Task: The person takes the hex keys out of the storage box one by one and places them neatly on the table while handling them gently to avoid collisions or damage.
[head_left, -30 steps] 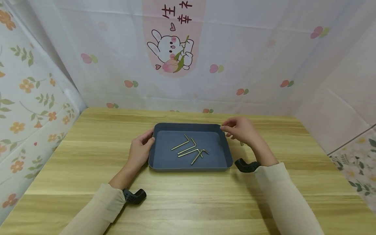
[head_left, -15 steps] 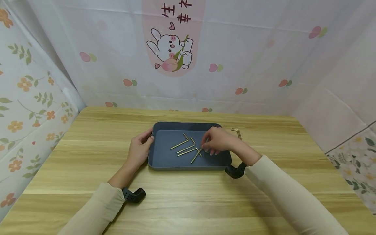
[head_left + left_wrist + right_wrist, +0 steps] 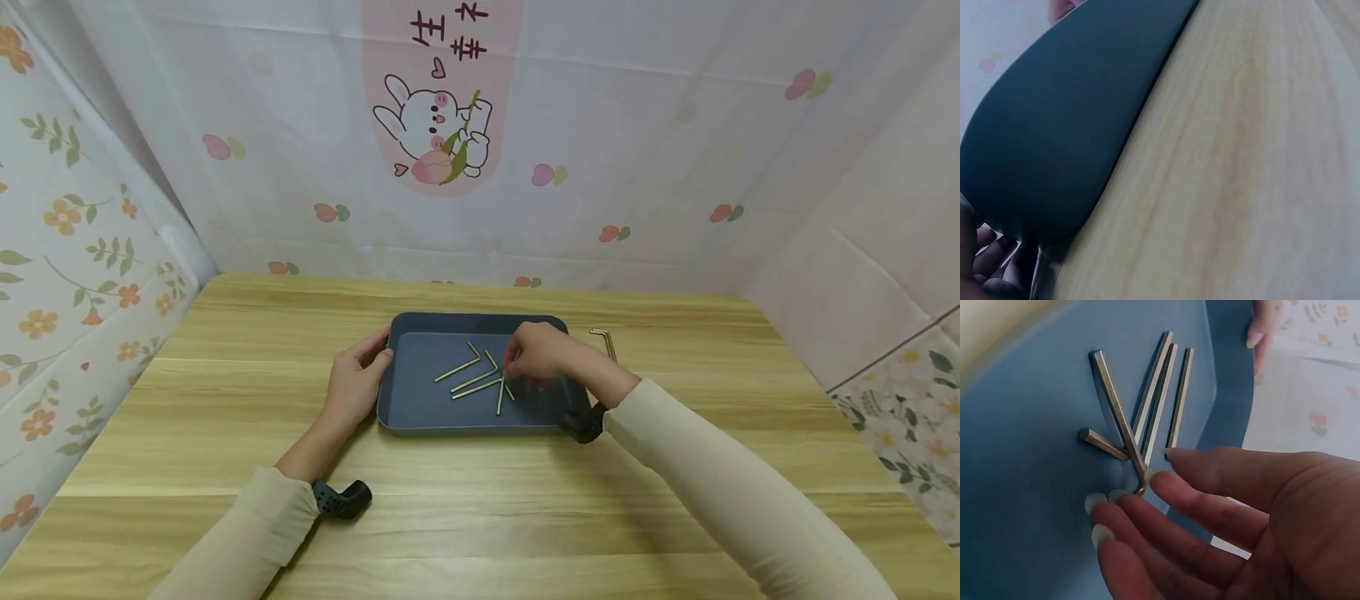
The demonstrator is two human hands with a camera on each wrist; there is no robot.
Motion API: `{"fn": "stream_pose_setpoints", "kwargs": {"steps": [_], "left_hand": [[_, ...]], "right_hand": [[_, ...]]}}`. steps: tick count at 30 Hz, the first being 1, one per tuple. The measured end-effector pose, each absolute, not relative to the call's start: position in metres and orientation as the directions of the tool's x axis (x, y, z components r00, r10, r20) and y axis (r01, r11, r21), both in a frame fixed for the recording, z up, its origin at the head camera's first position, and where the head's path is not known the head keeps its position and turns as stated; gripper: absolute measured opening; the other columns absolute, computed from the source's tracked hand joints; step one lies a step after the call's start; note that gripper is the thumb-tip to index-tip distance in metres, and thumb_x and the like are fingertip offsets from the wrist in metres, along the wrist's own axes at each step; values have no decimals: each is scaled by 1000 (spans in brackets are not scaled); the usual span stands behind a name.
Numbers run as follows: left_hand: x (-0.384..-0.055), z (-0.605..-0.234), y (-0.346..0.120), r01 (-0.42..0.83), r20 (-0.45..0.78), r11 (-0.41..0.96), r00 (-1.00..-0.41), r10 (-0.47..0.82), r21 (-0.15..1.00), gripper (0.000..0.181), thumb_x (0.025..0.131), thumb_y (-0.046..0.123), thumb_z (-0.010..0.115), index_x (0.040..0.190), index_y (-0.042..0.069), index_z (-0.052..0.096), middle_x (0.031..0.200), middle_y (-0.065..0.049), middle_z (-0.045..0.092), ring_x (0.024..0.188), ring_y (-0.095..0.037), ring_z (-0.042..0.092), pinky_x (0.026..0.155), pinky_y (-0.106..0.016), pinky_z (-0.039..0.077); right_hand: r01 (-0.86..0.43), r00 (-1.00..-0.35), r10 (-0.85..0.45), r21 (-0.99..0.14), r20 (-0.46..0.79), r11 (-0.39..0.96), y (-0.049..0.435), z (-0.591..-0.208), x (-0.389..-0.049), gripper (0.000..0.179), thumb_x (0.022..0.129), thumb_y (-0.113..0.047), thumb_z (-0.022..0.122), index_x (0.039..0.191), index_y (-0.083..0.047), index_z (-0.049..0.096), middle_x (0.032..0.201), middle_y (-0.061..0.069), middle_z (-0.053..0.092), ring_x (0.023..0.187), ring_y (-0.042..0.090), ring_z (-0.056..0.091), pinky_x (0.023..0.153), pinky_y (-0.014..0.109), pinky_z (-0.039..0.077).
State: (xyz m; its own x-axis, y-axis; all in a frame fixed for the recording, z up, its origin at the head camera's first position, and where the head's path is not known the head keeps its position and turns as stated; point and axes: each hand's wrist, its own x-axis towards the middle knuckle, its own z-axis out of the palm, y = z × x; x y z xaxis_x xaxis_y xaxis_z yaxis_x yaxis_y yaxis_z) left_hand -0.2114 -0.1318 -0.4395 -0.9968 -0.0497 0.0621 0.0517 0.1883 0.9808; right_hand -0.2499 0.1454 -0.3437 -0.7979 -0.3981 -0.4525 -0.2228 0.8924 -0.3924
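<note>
My left hand grips the left end of a shallow blue-grey tray, thumb on the rim. In the left wrist view its dark fingers curl by the tray's corner. Several brass-coloured hex keys lie in the tray. Over its right half, my right hand pinches one hex key near the bend; its long arm slants across another hex key. The bent end is partly hidden by the fingertips. Left of it in the head view lie more hex keys, long arms roughly parallel.
Beyond the tray's right end, brass-coloured hex keys lie close together on the wooden table, partly hidden by the right forearm. Patterned white cloth hangs behind the table and at both sides.
My right hand came from the tray's far right corner to the keys inside, then shifted slightly left. The pinched hex key has turned more upright in view. My left hand stays on the tray.
</note>
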Motion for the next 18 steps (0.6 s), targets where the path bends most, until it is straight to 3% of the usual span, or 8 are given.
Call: {"fn": "stream_pose_setpoints", "kwargs": {"steps": [6, 14, 18], "left_hand": [[-212, -440, -132, 44, 56, 192, -997, -53, 980, 44, 103, 13, 53, 147, 6, 52, 147, -17, 57, 139, -27, 53, 87, 1, 41], [-212, -441, -132, 41, 52, 214, -998, -46, 976, 45, 104, 14, 53, 148, 6, 51, 148, -16, 56, 139, -27, 53, 87, 0, 41], [-212, -441, -132, 47, 61, 224, -997, -52, 973, 44, 104, 14, 53, 147, 7, 52, 147, -16, 58, 137, -26, 55, 87, -1, 42]], "right_hand": [[-226, -818, -396, -400, -417, 888, 141, -348, -257, 9, 93, -15, 72, 99, -9, 75, 85, 7, 74, 60, 17, 65, 59, 33, 58], [-177, -828, -362, -414, -427, 893, 138, -351, -261, 23, 91, -18, 75, 111, -7, 73, 106, 10, 75, 72, 21, 69, 65, 35, 61], [-172, -843, -352, -415, -406, 893, 135, -355, -260, 25, 91, -19, 75, 113, -6, 71, 106, 12, 75, 71, 22, 70, 63, 33, 59]]}}
